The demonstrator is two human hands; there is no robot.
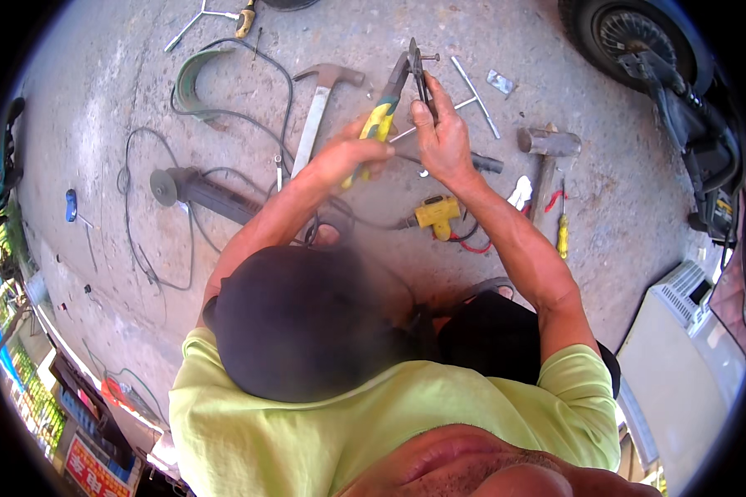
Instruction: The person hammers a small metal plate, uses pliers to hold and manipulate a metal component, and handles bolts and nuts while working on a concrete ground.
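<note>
My left hand point(352, 156) is closed around the yellow-and-green handles of pliers point(381, 116), which slant up and away. The pliers' dark jaws meet a dark metal piece point(419, 83) in my right hand point(446, 137), whose thumb and fingers pinch it. A small bolt point(429, 57) sticks out sideways beside the jaws; exactly what grips it is too small to tell. Below my hands, a yellow plug connector point(438, 214) lies on the ground with a cable. A claw hammer point(325, 91) lies left of the pliers, and a T-handle wrench point(477, 95) lies right of my right hand.
An angle grinder point(211, 195) with its cord lies left, near a curved green metal strip point(189, 83). At right are a club hammer point(547, 142), a yellow screwdriver point(563, 236) and a vehicle wheel point(626, 37). A blue-handled tool point(71, 205) lies far left.
</note>
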